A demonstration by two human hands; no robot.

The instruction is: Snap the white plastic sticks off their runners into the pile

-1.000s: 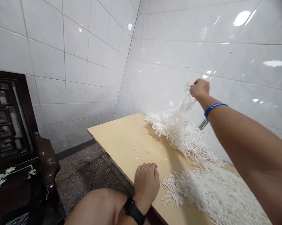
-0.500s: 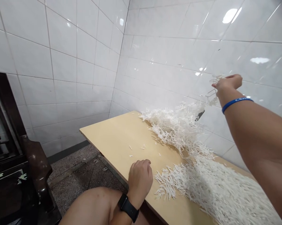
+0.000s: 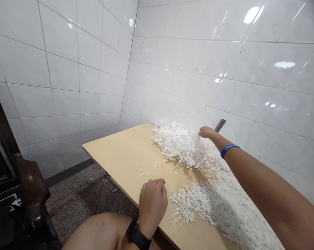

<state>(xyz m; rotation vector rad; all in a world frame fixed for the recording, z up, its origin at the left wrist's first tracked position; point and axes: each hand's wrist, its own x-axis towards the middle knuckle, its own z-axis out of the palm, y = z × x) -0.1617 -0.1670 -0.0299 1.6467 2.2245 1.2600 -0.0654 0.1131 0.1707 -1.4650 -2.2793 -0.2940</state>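
Observation:
A loose, tangled heap of thin white strands lies at the far side of a light wooden board. At the right side of this heap is my right hand, with a blue wristband behind it; its fingers are closed on some strands, partly blurred and hidden. My left hand, with a black watch on the wrist, rests near the board's front edge with its fingers curled in and nothing visible in it. Right of it spreads a thick layer of short white stick-like pieces, partly behind my right forearm.
A few stray white pieces lie on the board. A grey metal bar sticks up behind my right hand. White tiled walls meet in a corner behind the board. A dark wooden chair stands at left on the speckled floor.
My right hand has come down and left from above the heap, with strands in it, to the heap itself. The left hand stays at the board's edge. The view has shifted slightly.

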